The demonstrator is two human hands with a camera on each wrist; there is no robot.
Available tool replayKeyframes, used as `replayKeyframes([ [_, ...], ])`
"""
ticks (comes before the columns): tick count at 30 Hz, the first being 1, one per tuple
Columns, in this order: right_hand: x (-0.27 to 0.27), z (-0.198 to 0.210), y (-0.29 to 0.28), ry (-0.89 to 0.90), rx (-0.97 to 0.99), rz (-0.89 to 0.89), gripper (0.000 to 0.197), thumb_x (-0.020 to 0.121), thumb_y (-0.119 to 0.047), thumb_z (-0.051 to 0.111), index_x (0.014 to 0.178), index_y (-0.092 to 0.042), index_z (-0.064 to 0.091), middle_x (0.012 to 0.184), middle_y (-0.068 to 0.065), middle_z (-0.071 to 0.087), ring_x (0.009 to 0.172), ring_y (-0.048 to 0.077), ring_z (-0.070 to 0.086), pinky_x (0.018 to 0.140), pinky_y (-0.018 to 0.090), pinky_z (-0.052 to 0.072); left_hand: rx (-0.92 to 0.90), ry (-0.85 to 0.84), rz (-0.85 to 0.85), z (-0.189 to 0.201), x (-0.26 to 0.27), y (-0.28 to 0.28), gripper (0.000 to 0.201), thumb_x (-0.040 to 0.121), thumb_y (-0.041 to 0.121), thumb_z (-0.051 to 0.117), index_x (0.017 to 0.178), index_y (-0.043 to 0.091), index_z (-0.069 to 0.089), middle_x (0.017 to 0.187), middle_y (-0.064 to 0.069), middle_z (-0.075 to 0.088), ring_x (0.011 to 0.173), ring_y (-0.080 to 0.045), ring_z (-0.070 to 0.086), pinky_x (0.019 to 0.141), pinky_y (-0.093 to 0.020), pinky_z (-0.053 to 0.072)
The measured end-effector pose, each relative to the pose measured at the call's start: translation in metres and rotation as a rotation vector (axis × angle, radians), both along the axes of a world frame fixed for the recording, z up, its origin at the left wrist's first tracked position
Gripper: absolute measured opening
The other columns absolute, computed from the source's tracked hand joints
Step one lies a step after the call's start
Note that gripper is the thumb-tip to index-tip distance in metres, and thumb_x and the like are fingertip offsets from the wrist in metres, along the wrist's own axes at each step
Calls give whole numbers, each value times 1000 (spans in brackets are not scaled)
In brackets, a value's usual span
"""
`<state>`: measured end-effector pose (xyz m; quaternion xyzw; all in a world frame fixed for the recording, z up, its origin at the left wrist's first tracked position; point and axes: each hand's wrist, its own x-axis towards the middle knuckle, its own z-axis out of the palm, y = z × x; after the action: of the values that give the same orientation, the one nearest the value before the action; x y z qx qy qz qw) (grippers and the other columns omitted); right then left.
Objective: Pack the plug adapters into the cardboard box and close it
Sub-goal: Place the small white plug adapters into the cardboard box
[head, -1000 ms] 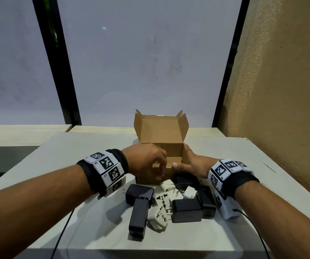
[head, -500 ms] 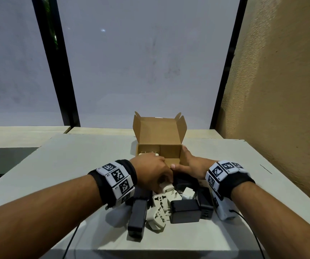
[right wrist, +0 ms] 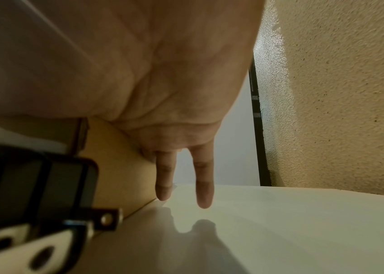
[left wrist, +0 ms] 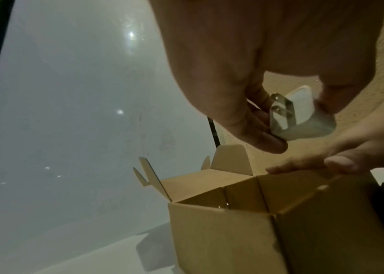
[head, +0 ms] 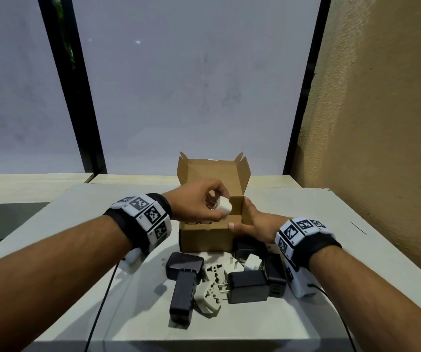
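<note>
Below both wrists, loose plug adapters [head: 226, 279] wait in a heap. Beyond, the right hand [head: 255, 222] lies flat-fingered against the cardboard box [head: 205, 237], steadying it, while the left hand [head: 199, 205] pinches a white adapter [head: 224, 206] (prongs exposed) over its opening, ready to drop.

Cardboard box [head: 205, 238] on table [head: 306, 214]; plug adapters [head: 226, 280] piled before it.

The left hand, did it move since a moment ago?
Yes. The left hand rose from the adapter pile to above the cardboard box, now gripping a white plug adapter.
</note>
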<state>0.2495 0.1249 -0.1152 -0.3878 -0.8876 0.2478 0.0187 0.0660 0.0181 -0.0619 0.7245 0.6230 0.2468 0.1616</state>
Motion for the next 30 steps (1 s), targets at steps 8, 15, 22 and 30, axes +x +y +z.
replayKeyframes([
  [8, -2, -5, 4, -25, 23, -34, 104, 72, -81, 45, 150, -32, -2, 157, 4, 25, 138, 28, 36, 113, 43, 29, 59, 218, 70, -10, -12, 19, 43, 74, 25, 80, 112, 24, 59, 115, 4, 53, 100, -11, 54, 76, -14, 49],
  [15, -1, -4, 5, -33, 20, -10, 107, 68, -85, 43, 150, -32, -1, 158, 3, 23, 139, 26, 34, 113, 41, 29, -76, 493, -11, -15, -9, 47, 43, 78, 11, 75, 118, 24, 65, 123, 0, 54, 112, -18, 51, 90, -27, 49],
  [22, -3, -10, 13, -35, 35, 0, 124, 48, -100, 31, 149, -35, 0, 156, 4, 28, 135, 26, 41, 111, 44, 34, -153, 722, -236, -21, 17, 58, 39, 83, 8, 69, 119, 19, 66, 121, -1, 59, 109, -19, 56, 90, -33, 50],
  [30, -5, -15, 19, -40, 49, 1, 128, 47, -101, 26, 150, -32, -3, 159, 5, 21, 140, 27, 34, 114, 45, 29, -207, 606, -176, -29, 16, 61, 49, 81, -1, 65, 127, 17, 59, 130, -2, 54, 119, -19, 50, 98, -26, 42],
])
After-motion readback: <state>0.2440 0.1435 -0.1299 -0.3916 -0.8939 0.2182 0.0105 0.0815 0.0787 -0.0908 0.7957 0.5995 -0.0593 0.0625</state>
